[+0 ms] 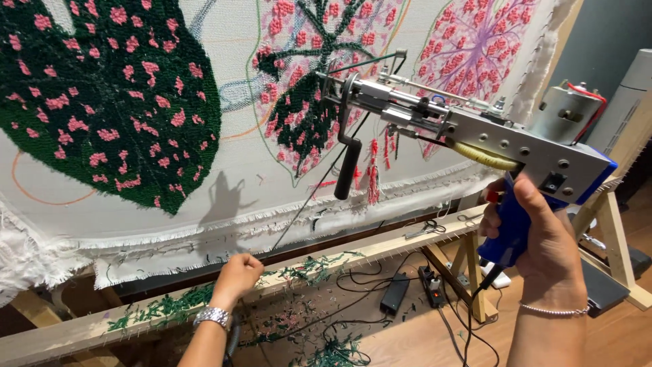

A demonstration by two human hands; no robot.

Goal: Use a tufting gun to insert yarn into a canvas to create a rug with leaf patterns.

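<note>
- Clearly weighty: silver metal tufting gun with blue plastic pistol grip (475, 136), stretching from right of centre toward the upper middle of the frame, motor at its right end, black side handle hanging near the middle.
- Probably rigid, nose-heavy and awkward one-handed; best held at the blue grip, with the black side handle (348, 163) as the second hold.
- Held clear of the cloth, needle end just short of the white backing cloth tufted with dark green and pink leaf shapes (224, 183), which fills the upper left and centre.
- Right hand (543, 238), at lower right, wrapped closed around the blue grip, thin bracelet at the wrist.
- Left hand (238, 275), at lower centre-left, fingers pinched shut on a thin dark yarn strand (312, 194) running up toward the gun; silver watch on the wrist.
- Soft, light and limp by the look of it, that strand; easily snagged.
- Below: wooden frame rail (380, 248) strewn with green yarn clippings, scissors lying on it, black cables on the wooden floor.
</note>
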